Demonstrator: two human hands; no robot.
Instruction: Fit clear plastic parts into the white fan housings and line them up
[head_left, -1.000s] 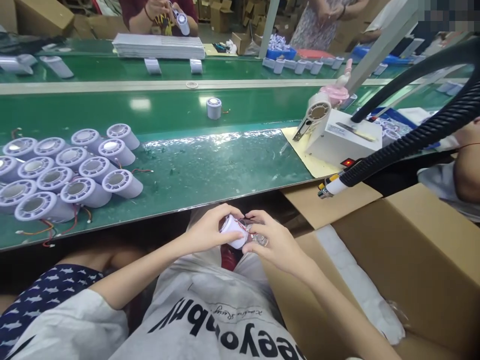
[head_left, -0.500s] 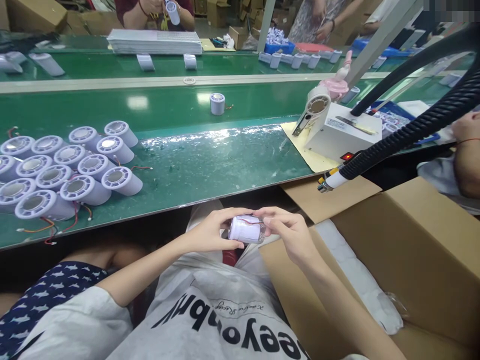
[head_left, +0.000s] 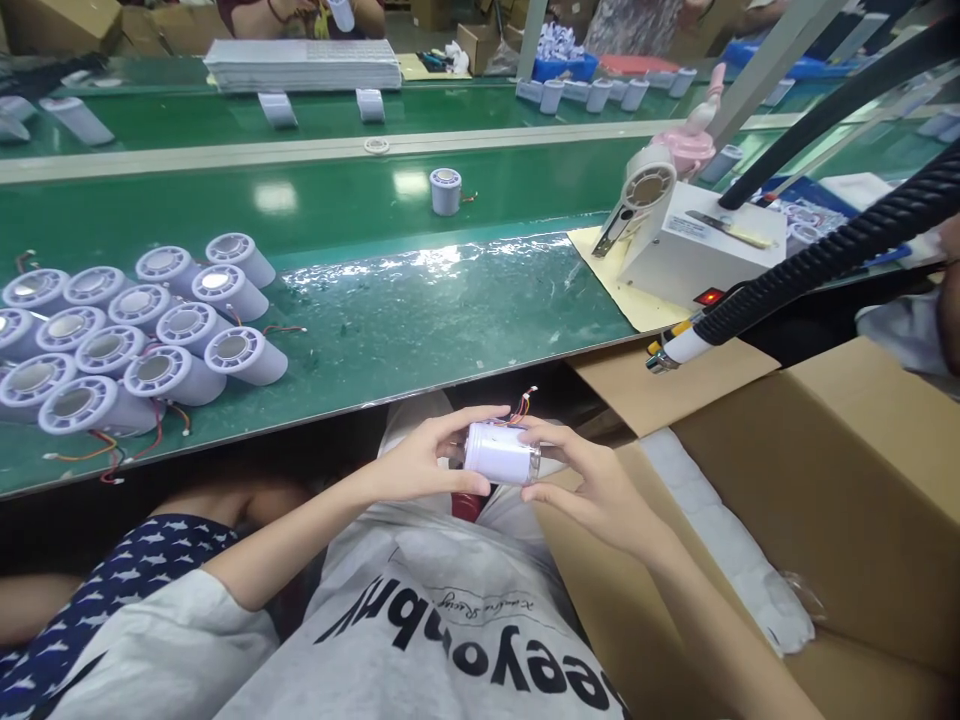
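Above my lap, in front of the bench edge, I hold a pale lavender plastic cylinder with wires (head_left: 499, 454) on its side. My left hand (head_left: 439, 455) grips its left end between thumb and fingers. My right hand (head_left: 581, 475) closes round the right end, where a clear rim shows. Thin coloured wires with a small white plug (head_left: 523, 403) stick up behind the cylinder. Several similar cylinders (head_left: 176, 375) with wire leads stand grouped on the green bench at the left. One more cylinder (head_left: 445, 192) stands alone farther back.
A white box with a red lit switch (head_left: 701, 250) sits at the right of the bench (head_left: 420, 330), with a black ribbed hose (head_left: 810, 255) reaching over. An open carton (head_left: 847, 500) holding white wrapped items is at my right. Another person's hands (head_left: 300, 10) work across the bench.
The cylinder has been turned, so the wires that lay along its front now rise behind it. My right hand has shifted from pinching the wires to gripping the cylinder's end.
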